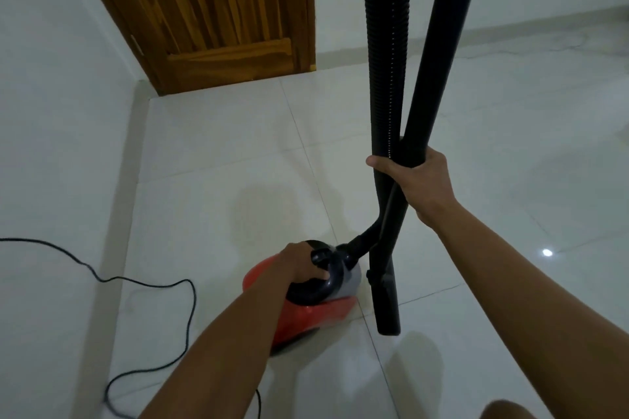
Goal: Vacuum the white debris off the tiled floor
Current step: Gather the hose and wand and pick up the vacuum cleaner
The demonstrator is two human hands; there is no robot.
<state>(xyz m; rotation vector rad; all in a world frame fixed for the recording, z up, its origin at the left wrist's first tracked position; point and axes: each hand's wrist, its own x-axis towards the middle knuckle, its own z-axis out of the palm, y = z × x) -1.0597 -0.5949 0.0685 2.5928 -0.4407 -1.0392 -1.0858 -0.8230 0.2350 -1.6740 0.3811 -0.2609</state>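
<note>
Head view looked down past my forearms. Nearest, my left hand [301, 264] was clenched around the black loop handle of the red vacuum [299, 311], a small rounded canister with a glossy plastic shell and a grey collar. I judged that grip was for carrying or steadying the body while I repositioned it. Its black power cord [143, 282] trailed in loose curves across the floor to the left.

A little further out, my right hand [420, 177] grasped two things together: the ribbed black hose [386, 61] and the smooth rigid wand [442, 44], crossed where my fingers closed on them. Bundling them kept the wand from swinging and the hose from dragging. The wand's blunt lower end hung just beside the canister; I could not tell whether it touched the tiles.

The tiled floor [221, 146] was pale, glossy and faintly reflective, with thin grout lines. I could make out no white debris on it; only a bright glint showed at right. Beyond stood a streaky-grained wooden door [218, 10] between plain white walls.
</note>
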